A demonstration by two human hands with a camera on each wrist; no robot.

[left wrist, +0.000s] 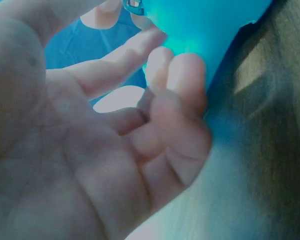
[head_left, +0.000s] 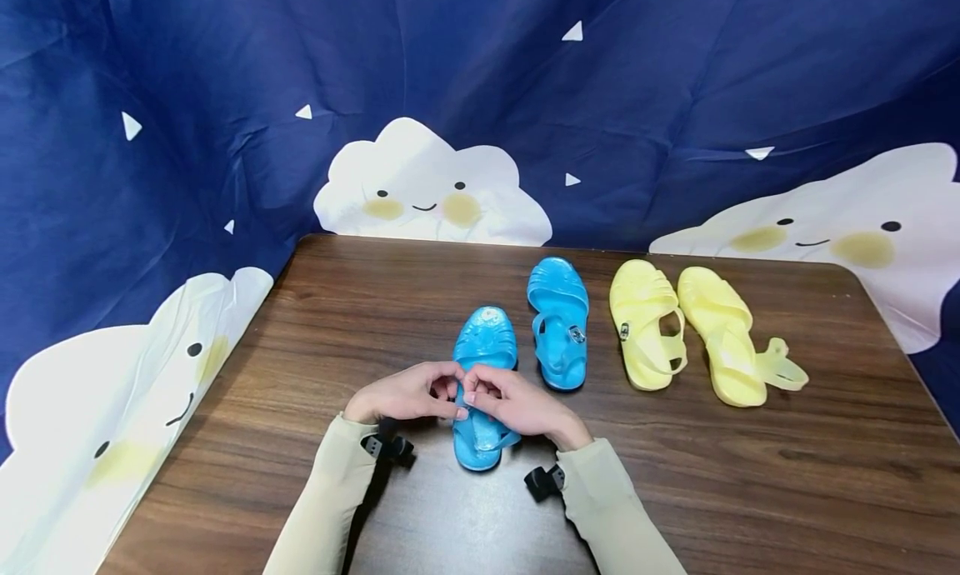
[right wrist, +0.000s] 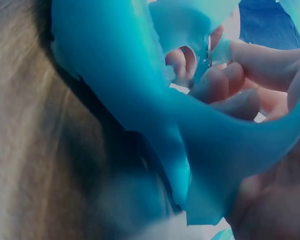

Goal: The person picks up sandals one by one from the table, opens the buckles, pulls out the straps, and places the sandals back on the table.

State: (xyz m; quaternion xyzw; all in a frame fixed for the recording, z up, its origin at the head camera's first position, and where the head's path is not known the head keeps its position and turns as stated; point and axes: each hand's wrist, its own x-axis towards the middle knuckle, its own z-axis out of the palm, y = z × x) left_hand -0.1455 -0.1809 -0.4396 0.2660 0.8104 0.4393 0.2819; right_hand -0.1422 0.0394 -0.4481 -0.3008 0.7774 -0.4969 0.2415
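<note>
A glossy blue sandal (head_left: 485, 339) lies between my hands, toe pointing away, its middle partly covered by them. My left hand (head_left: 420, 393) is at its left side, with thumb and fingertips pinching at the strap near a small metal buckle (left wrist: 134, 6). From the right, my right hand (head_left: 517, 402) pinches the strap too, its fingertips nearly meeting the left ones. In the right wrist view, the blue strap (right wrist: 230, 132) loops in front of the right fingers. The exact grip at the buckle is partly hidden.
A second blue sandal (head_left: 558, 321) with a buckle stands just behind to the right. Two yellow sandals (head_left: 641, 325) are further right, one with its strap (head_left: 782, 367) spread outward. All lie on a brown wooden table (head_left: 360, 308) before a blue cloud-patterned curtain (head_left: 480, 67).
</note>
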